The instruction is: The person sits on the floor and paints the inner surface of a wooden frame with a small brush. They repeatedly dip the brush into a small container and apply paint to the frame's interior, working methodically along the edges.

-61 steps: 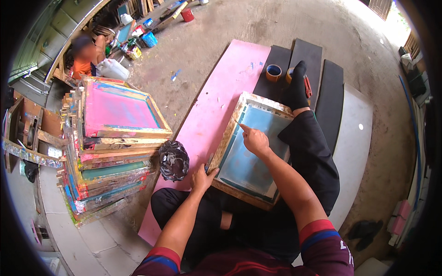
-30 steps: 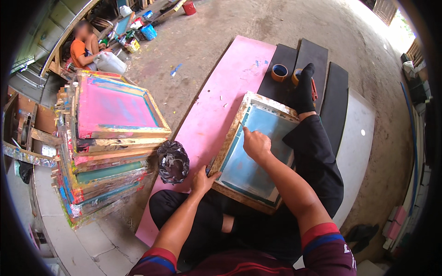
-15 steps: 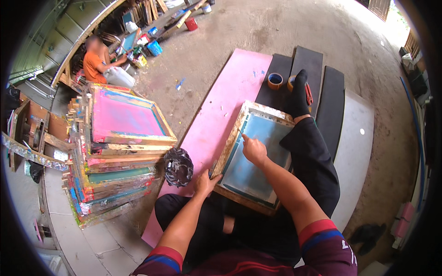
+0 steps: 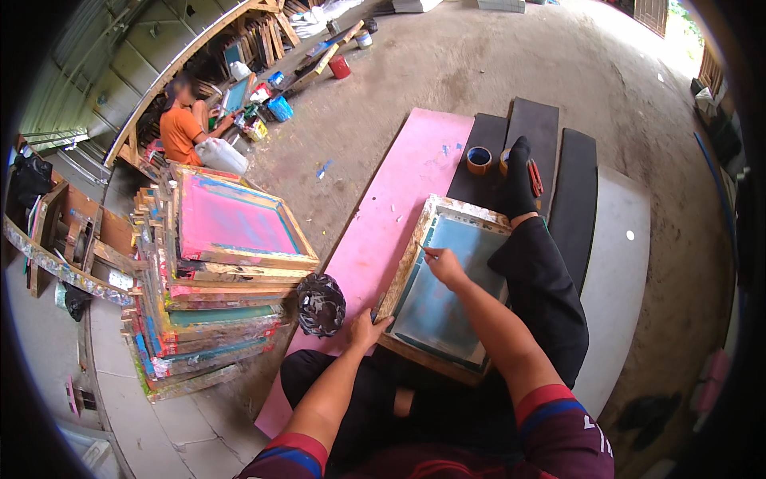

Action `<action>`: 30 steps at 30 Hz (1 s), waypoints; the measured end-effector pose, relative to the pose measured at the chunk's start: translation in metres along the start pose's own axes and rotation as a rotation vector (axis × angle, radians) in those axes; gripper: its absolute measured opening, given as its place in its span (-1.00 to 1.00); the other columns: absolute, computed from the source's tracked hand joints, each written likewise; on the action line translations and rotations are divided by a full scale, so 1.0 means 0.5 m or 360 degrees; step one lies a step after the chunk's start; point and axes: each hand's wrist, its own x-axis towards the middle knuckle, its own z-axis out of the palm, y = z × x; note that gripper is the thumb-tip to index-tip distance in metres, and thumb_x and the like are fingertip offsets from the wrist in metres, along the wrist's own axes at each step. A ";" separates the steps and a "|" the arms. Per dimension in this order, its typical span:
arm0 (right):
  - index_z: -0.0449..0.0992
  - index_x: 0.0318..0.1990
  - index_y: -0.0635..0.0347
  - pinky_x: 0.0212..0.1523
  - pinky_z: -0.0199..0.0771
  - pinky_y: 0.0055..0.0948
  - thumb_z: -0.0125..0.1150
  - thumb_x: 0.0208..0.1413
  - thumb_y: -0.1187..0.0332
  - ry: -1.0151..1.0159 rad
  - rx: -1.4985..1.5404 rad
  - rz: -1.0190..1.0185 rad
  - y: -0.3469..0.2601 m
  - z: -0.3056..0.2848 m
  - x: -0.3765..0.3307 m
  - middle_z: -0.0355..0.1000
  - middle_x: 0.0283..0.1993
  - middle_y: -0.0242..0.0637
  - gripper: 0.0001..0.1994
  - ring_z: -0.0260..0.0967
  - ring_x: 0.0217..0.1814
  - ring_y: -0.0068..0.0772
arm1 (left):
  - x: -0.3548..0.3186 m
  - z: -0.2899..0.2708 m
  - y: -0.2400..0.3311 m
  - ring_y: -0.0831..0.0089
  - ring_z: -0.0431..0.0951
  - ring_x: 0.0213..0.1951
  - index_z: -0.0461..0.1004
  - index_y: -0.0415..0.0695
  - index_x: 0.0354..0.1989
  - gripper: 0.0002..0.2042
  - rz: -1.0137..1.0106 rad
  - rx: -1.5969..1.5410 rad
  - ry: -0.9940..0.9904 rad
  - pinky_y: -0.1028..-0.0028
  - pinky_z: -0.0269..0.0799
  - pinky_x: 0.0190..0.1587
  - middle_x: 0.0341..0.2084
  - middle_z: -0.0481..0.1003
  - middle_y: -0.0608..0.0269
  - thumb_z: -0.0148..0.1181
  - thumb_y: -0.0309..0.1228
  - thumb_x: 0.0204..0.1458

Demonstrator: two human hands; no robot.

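A wooden screen-printing frame (image 4: 388, 306) with pale blue mesh rests tilted across my lap. My left hand (image 4: 367, 330) grips its lower left side, fingers curled round the wood; a small dark bit shows by the fingers. Over the mesh near the frame's left inner edge, my right hand (image 4: 445, 267) is closed in a pinch. A thin, short sliver sticks out from those fingertips toward the wood, too small to name. Along that inner edge runs a strip of dark green-blue with light gaps. My leg and black-socked foot lie along the frame's right side.
A tall stack of paint-stained frames (image 4: 239, 217) stands at left, beside a black plastic-lined container (image 4: 321, 306). Tape rolls (image 4: 479, 160) and a red-handled tool (image 4: 535, 179) lie on black boards near my foot. A pink board (image 4: 399, 180) extends underneath. A person in orange (image 4: 182, 132) sits far left.
My right hand's extended index finger has drawn back into a pinch with a thin sliver at its tips. The left hand keeps its hold. The whole view has shifted slightly.
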 end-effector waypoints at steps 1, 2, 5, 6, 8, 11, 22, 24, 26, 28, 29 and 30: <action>0.64 0.32 -0.16 0.01 0.70 -0.02 0.16 0.39 0.18 -0.0233 0.0257 0.0422 -0.031 0.002 -0.001 0.70 -0.10 0.10 -0.60 0.68 -0.09 0.16 | -0.008 -0.002 -0.027 -0.28 0.66 0.02 0.58 -0.31 0.10 -0.14 -0.0021 0.0024 0.0009 -0.08 0.54 0.09 -0.10 0.67 -0.30 0.42 0.35 0.00; 0.65 0.31 -0.17 0.04 0.68 -0.01 0.15 0.39 0.19 -0.0182 0.0013 0.0266 -0.054 0.003 -0.023 0.70 -0.08 0.10 -0.61 0.68 -0.05 0.15 | -0.019 -0.004 -0.053 -0.28 0.65 0.03 0.58 -0.31 0.10 -0.14 -0.0060 0.0016 -0.0011 -0.08 0.54 0.09 -0.09 0.67 -0.30 0.42 0.35 0.00; 0.67 0.27 -0.27 0.05 0.67 0.04 0.16 0.37 0.21 0.0017 -0.0644 -0.0108 -0.075 -0.027 -0.061 0.69 -0.09 0.09 -0.63 0.68 -0.02 0.15 | -0.022 -0.014 -0.034 -0.27 0.64 0.06 0.58 -0.31 0.07 -0.16 -0.0106 -0.0031 -0.0105 -0.08 0.54 0.09 -0.08 0.66 -0.31 0.43 0.35 0.00; 0.67 0.27 -0.27 0.04 0.67 0.04 0.16 0.37 0.21 0.0026 -0.0706 -0.0121 -0.078 -0.029 -0.062 0.69 -0.10 0.07 -0.63 0.69 -0.03 0.14 | -0.021 -0.011 -0.038 -0.27 0.65 0.01 0.59 -0.29 0.03 -0.19 -0.0064 -0.0016 -0.0029 -0.07 0.54 0.04 -0.12 0.67 -0.30 0.45 0.32 0.00; 0.67 0.27 -0.26 0.01 0.68 0.05 0.16 0.36 0.22 0.0039 -0.0826 -0.0150 -0.085 -0.029 -0.062 0.70 -0.12 0.04 -0.63 0.69 -0.06 0.13 | -0.021 -0.003 -0.046 -0.28 0.68 -0.09 0.61 -0.26 -0.07 -0.27 0.0015 0.0018 0.0122 -0.06 0.55 -0.05 -0.22 0.67 -0.27 0.48 0.28 0.00; 0.66 0.28 -0.27 0.00 0.68 0.04 0.15 0.37 0.23 0.0027 -0.0916 -0.0107 -0.095 -0.026 -0.066 0.70 -0.14 0.00 -0.62 0.69 -0.09 0.12 | -0.020 -0.008 -0.041 -0.27 0.68 -0.09 0.61 -0.27 -0.06 -0.26 -0.0061 -0.0016 0.0035 -0.05 0.55 -0.04 -0.22 0.67 -0.27 0.49 0.28 0.00; 0.58 0.33 -0.02 -0.22 0.71 0.11 -0.01 0.39 0.37 -0.0126 -0.1194 -0.0127 -0.110 -0.007 -0.053 0.70 -0.21 -0.05 -0.58 0.72 -0.15 0.08 | -0.016 -0.037 -0.009 -0.27 0.65 0.04 0.58 -0.30 0.07 -0.20 -0.0069 -0.0115 -0.0163 -0.09 0.54 0.08 -0.06 0.66 -0.31 0.45 0.30 0.03; 0.57 0.34 -0.01 -0.22 0.71 0.12 -0.02 0.39 0.38 -0.0113 -0.1116 -0.0156 -0.107 -0.010 -0.057 0.70 -0.21 -0.05 -0.57 0.72 -0.15 0.08 | -0.018 -0.029 -0.020 -0.28 0.65 0.03 0.59 -0.30 0.05 -0.21 -0.0041 -0.0109 -0.0083 -0.09 0.54 0.07 -0.08 0.66 -0.31 0.46 0.29 0.03; 0.56 0.35 -0.01 -0.21 0.71 0.12 -0.02 0.39 0.38 -0.0162 -0.1116 -0.0186 -0.129 -0.012 -0.068 0.70 -0.20 -0.05 -0.56 0.72 -0.14 0.09 | -0.021 -0.014 -0.062 -0.29 0.66 0.00 0.59 -0.29 0.03 -0.23 -0.0017 -0.0077 -0.0001 -0.10 0.54 0.06 -0.12 0.67 -0.31 0.46 0.28 0.02; 0.56 0.36 -0.03 -0.20 0.72 0.12 -0.03 0.40 0.38 -0.0120 -0.1130 -0.0162 -0.109 -0.009 -0.069 0.70 -0.21 -0.05 -0.55 0.72 -0.14 0.08 | -0.015 -0.018 -0.039 -0.29 0.66 -0.01 0.60 -0.29 0.01 -0.23 -0.0031 -0.0077 -0.0048 -0.10 0.54 0.05 -0.14 0.67 -0.30 0.46 0.29 0.02; 0.56 0.37 -0.04 -0.19 0.72 0.12 -0.04 0.40 0.37 -0.0101 -0.1136 -0.0151 -0.099 -0.006 -0.068 0.70 -0.22 -0.05 -0.55 0.72 -0.14 0.08 | -0.014 -0.020 -0.028 -0.30 0.66 -0.01 0.60 -0.29 0.00 -0.23 -0.0039 -0.0076 -0.0072 -0.10 0.54 0.04 -0.15 0.67 -0.30 0.46 0.29 0.02; 0.56 0.37 -0.05 -0.16 0.71 0.12 -0.02 0.40 0.37 -0.0079 -0.0989 -0.0156 -0.084 -0.006 -0.061 0.69 -0.20 -0.04 -0.55 0.71 -0.12 0.09 | -0.016 -0.023 -0.021 -0.30 0.66 -0.02 0.60 -0.28 -0.02 -0.24 -0.0021 -0.0085 -0.0048 -0.10 0.54 0.04 -0.16 0.67 -0.30 0.46 0.30 0.01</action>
